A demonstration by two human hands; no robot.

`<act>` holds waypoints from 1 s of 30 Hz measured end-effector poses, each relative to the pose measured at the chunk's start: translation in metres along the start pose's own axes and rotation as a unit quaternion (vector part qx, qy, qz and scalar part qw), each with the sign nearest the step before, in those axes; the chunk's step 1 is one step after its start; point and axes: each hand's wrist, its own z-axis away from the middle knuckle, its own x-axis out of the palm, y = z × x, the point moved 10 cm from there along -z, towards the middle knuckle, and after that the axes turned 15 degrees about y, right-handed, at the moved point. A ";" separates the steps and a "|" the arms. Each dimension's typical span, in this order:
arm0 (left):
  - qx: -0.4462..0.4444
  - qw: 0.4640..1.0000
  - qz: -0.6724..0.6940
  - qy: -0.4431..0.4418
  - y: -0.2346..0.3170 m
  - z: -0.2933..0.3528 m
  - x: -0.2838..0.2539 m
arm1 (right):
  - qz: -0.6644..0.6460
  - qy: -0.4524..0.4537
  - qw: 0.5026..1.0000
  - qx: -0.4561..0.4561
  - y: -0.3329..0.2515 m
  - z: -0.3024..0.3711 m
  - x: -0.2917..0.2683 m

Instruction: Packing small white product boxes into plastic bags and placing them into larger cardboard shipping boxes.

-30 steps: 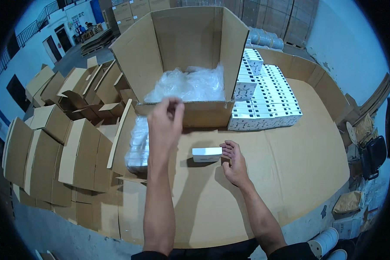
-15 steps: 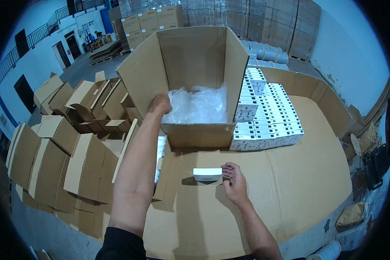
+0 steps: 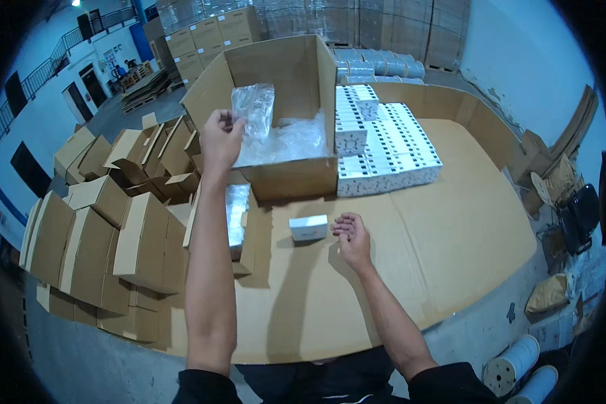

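My left hand pinches a clear plastic bag by its edge and holds it up over the left side of a large open carton. More clear bags lie heaped inside that carton. On the cardboard-covered table, a small white box stands in front of the carton. Just to the right of it, my right hand hovers with fingers loosely curled and apart, holding nothing. Between my left forearm and the carton's front sits a narrow open carton with shiny clear-wrapped contents.
Stacked white boxes with dark marks stand right of the large carton. Several open brown cartons crowd the left side. A cardboard wall edges the table's far right. Cable spools stand on the floor at lower right.
My left hand has risen out of the large carton with a clear bag in its fingers. My right hand has drawn slightly away from the small white box. The whole view has shifted.
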 end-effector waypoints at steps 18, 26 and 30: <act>-0.292 0.933 0.186 -0.104 -0.077 0.368 -0.034 | 0.062 -0.034 0.995 0.073 -0.047 0.106 -0.014; -0.277 0.952 0.121 -0.041 -0.085 0.360 -0.047 | 0.063 -0.040 0.996 0.039 -0.035 0.108 -0.005; -0.221 0.974 0.044 0.012 -0.073 0.352 -0.061 | -0.051 -0.042 0.986 0.156 -0.028 0.112 0.002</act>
